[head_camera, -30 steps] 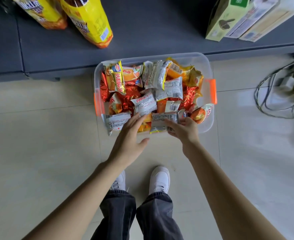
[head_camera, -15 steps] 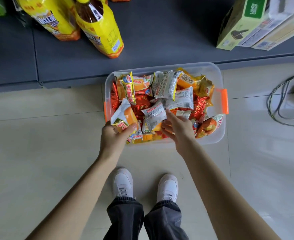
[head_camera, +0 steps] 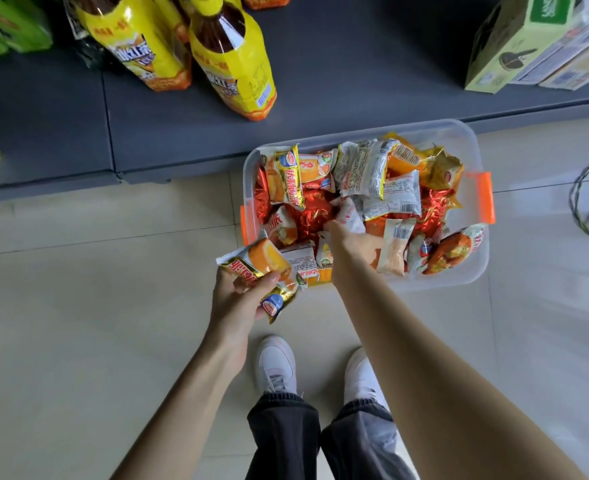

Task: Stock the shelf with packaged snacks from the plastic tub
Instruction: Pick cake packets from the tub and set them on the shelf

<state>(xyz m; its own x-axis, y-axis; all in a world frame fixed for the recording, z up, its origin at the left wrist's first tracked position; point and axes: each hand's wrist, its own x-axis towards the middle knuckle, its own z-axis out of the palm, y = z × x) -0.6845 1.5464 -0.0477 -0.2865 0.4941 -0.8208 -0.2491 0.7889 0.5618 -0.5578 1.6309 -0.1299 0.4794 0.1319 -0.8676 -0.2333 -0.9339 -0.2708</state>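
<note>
While the left hand (head_camera: 239,303) grips an orange snack packet (head_camera: 261,261) at 8 o'clock of the plastic tub (head_camera: 473,271), the right hand (head_camera: 351,245) reaches among its packets (head_camera: 365,174); whether it holds one cannot be told. At the tub's 12 o'clock lies the shelf (head_camera: 338,74).

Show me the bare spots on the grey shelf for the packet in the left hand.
Widest bare patch: the grey shelf between the front yellow bottle and the green box, straight behind the plastic tub. Also bare: the left panel in front of the bottles. Crowded: the bottle cluster at back left and the boxes at right.
</note>
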